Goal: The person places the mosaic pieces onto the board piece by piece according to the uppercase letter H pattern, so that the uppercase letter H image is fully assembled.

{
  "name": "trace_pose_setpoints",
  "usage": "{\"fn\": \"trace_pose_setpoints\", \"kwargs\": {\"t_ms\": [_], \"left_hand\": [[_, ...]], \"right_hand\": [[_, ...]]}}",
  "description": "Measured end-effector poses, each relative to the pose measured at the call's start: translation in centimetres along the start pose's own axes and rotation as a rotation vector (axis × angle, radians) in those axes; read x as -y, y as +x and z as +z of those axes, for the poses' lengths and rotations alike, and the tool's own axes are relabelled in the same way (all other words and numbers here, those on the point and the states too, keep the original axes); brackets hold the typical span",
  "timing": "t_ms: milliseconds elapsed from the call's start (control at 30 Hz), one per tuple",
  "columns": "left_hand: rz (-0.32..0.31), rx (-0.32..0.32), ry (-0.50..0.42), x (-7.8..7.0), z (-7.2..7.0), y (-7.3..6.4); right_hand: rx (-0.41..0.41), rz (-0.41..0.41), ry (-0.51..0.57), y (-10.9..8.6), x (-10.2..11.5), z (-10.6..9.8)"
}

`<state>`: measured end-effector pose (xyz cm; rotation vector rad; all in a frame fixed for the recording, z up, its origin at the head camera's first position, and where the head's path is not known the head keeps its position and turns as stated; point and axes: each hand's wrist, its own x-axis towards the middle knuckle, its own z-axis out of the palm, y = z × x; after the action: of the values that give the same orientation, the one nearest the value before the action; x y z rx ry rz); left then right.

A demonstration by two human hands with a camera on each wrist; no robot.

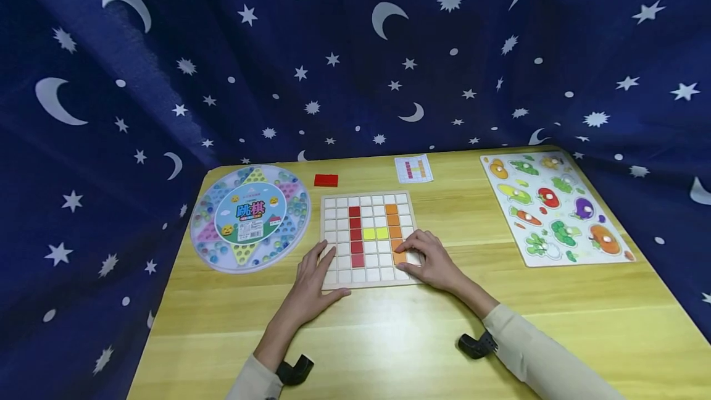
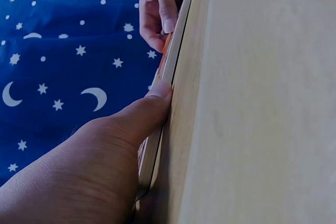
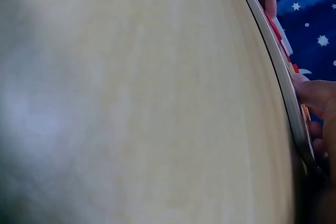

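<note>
A square wooden grid board [image 1: 358, 275] with pale square cells lies in front of me. It bears a column of red tiles [image 1: 356, 234], two yellow tiles [image 1: 374, 233] and a column of orange tiles [image 1: 392, 220]. My right hand [image 1: 433, 262] pinches the lowest orange tile [image 1: 399, 257] between thumb and fingers, at its cell. At the board's near left corner, my left hand [image 1: 312, 279] rests with fingers spread along the side and thumb by the near edge. In the left wrist view, the left thumb [image 2: 149, 108] touches the board's edge [image 2: 152, 153].
Behind the board are a red block [image 1: 326, 180] and a small paper card [image 1: 422, 176] printed with a coloured grid pattern. A round marble game board [image 1: 207, 245] lies left, and a vegetable puzzle board [image 1: 536, 255] right. A starry blue curtain [image 1: 344, 97] hangs behind the table.
</note>
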<state>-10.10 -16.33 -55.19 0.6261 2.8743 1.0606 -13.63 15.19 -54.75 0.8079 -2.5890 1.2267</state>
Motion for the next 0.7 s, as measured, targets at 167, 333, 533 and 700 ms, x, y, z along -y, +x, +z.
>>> {"fn": "trace_pose_setpoints", "kwargs": {"t_ms": [167, 333, 533, 700], "left_hand": [[-0.008, -0.014, 0.0, 0.0, -0.1, -0.1], [-0.017, -0.028, -0.007, -0.1, -0.2, 0.0], [-0.051, -0.004, -0.041, 0.1, -0.6, -0.1], [-0.082, -0.017, -0.06, 0.5, -2.2, 0.0]], "right_hand": [[-0.003, -0.018, 0.004, 0.4, 0.0, 0.0], [0.013, -0.03, 0.014, 1.0, 0.0, -0.2], [0.073, 0.02, 0.096, 0.7, 0.0, -1.4], [0.039, 0.028, 0.028, 0.0, -1.1, -3.5]]}}
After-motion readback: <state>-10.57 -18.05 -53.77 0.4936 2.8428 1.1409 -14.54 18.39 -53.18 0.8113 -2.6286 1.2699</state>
